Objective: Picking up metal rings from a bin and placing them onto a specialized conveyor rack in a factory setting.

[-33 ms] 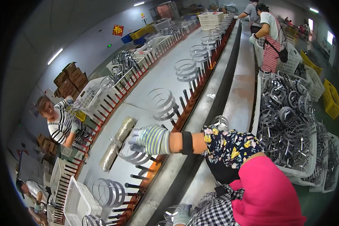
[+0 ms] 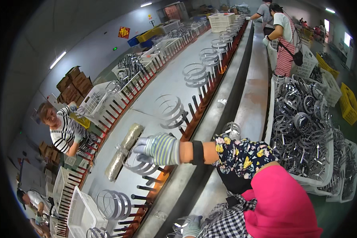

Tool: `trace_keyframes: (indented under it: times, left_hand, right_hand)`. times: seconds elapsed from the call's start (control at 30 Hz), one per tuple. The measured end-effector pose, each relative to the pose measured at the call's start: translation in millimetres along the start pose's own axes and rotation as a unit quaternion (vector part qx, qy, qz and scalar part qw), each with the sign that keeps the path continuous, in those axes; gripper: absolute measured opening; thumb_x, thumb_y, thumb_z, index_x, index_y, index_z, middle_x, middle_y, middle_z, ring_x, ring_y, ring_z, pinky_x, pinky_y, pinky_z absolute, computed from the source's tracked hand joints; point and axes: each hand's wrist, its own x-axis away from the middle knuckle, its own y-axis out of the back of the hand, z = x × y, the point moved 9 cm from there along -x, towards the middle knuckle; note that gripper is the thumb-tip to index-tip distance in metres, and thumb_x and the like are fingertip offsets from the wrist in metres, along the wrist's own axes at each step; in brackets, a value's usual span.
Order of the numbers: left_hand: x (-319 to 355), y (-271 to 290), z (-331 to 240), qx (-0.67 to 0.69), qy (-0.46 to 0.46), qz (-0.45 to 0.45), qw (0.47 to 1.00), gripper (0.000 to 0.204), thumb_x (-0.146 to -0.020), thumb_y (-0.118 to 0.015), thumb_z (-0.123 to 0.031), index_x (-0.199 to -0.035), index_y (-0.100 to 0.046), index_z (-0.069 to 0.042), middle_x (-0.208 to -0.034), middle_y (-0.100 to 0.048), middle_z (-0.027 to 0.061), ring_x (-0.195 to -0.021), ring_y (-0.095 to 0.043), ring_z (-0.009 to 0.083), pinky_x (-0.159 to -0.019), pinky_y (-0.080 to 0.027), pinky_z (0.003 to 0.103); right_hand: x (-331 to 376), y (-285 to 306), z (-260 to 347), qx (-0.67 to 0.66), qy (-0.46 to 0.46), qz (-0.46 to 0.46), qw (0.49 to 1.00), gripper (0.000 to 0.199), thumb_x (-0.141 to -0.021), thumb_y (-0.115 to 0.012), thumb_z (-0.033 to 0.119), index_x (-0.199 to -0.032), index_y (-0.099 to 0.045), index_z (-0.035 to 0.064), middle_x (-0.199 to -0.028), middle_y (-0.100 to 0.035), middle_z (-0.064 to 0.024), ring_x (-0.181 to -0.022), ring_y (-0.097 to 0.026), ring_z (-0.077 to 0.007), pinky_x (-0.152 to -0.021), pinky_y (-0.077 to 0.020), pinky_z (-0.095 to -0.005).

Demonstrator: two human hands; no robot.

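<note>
My right hand (image 2: pixel 158 149), in a striped knit glove, reaches across the conveyor rail. Its fingers curl over the top of a stack of thin metal rings (image 2: pixel 141 168), which sits at a black peg (image 2: pixel 151 178). One ring edge shows beyond the fingertips, beside a wrapped silvery roll (image 2: pixel 125 152) on the belt. At the lower edge, my left hand (image 2: pixel 192 227), also gloved, is closed around some shiny metal band clamps (image 2: pixel 180 226); part of it is cut off by the frame. Further ring stacks (image 2: pixel 171 112) hang on pegs up the line.
A large white crate (image 2: pixel 305 180) heaped with metal clamps stands at the right. A white basket (image 2: pixel 83 210) lies on the belt, lower left. Co-workers stand across the belt (image 2: pixel 67 127) and farther up on my side (image 2: pixel 283 39). A metal ledge (image 2: pixel 222 119) runs alongside.
My right hand has shifted very slightly, with its fingers a little more over the rings. The belt's ring stacks have moved slightly. My left hand looks the same.
</note>
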Motion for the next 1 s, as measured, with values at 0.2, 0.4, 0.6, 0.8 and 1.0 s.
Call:
trace_keyframes:
  times: [0.2, 0.4, 0.6, 0.8, 1.0]
  left_hand:
    - [14.4, 15.7, 2.4, 0.144, 0.067, -0.005, 0.987, 0.04, -0.088, -0.052, -0.037, -0.121, -0.056, -0.013, -0.121, -0.056, 0.0136, -0.112, -0.051, 0.0269, -0.096, -0.038, 0.035]
    - [15.5, 14.8, 0.5, 0.271, 0.117, 0.003, 0.955, 0.04, -0.088, -0.056, -0.041, -0.116, -0.061, -0.013, -0.115, -0.059, 0.0115, -0.107, -0.052, 0.0242, -0.093, -0.039, 0.034]
    - [-57.9, -48.0, 66.5, 0.326, -0.003, -0.033, 0.945, 0.039, -0.092, -0.053, -0.034, -0.118, -0.061, -0.007, -0.107, -0.063, 0.0079, -0.1, -0.054, 0.0168, -0.087, -0.041, 0.029]
    - [-41.6, -27.9, 38.1, 0.217, -0.009, -0.005, 0.976, 0.041, -0.093, -0.047, -0.036, -0.122, -0.058, -0.009, -0.115, -0.061, 0.0102, -0.106, -0.053, 0.0199, -0.091, -0.04, 0.031]
    - [-41.7, -17.5, 40.3, 0.21, 0.0, 0.0, 0.978, 0.042, -0.093, -0.047, -0.037, -0.122, -0.058, -0.009, -0.115, -0.061, 0.0106, -0.106, -0.053, 0.0204, -0.092, -0.04, 0.031]
  right_hand:
    - [72.4, 8.7, 24.6, -0.024, 0.034, -0.107, 0.993, 0.025, -0.083, -0.059, 0.024, -0.104, -0.058, 0.0106, -0.089, -0.061, -0.0054, -0.068, -0.062, -0.0241, -0.059, -0.0504, -0.0351]
    - [237.0, -108.9, -37.2, 0.119, -0.082, 0.331, 0.932, 0.018, -0.079, -0.058, 0.023, -0.075, -0.065, 0.0079, -0.073, -0.063, -0.0097, -0.07, -0.065, -0.029, -0.058, -0.0523, -0.0418]
    - [331.4, -119.0, -97.2, 0.126, -0.305, 0.455, 0.827, 0.028, -0.085, -0.053, 0.026, -0.098, -0.066, 0.0058, -0.097, -0.066, -0.0153, -0.088, -0.064, -0.0342, -0.074, -0.0512, -0.0458]
    - [332.1, -115.3, -111.0, 0.04, -0.357, 0.378, 0.853, 0.027, -0.083, -0.056, 0.026, -0.098, -0.068, 0.007, -0.095, -0.067, -0.0138, -0.09, -0.064, -0.033, -0.076, -0.0503, -0.0427]
    - [333.4, -123.3, -133.4, -0.045, -0.416, 0.333, 0.845, 0.028, -0.082, -0.055, 0.03, -0.1, -0.068, 0.0133, -0.1, -0.067, -0.0102, -0.094, -0.063, -0.029, -0.082, -0.0482, -0.0391]
